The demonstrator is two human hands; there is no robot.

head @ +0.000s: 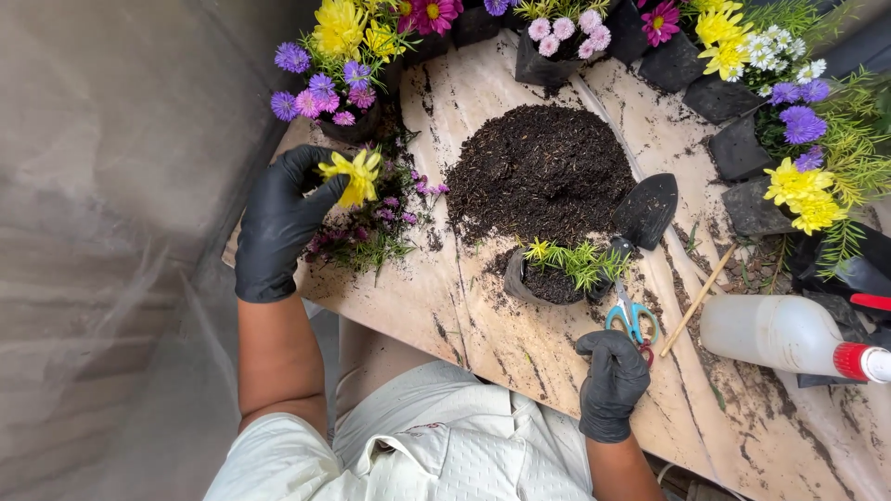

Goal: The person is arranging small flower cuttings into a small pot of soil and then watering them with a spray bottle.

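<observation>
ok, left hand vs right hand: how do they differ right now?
The left hand is raised over the purple flower clippings, pinching a yellow flower; the right hand rests low on the board, at the teal-handled scissors. The left hand shows spread fingers, the right hand is curled. Both wear black gloves.

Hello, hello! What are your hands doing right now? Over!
Left hand holds yellow flower. Right hand shut on scissors, blades beside small potted plant. Soil pile and trowel just behind. Over.
</observation>
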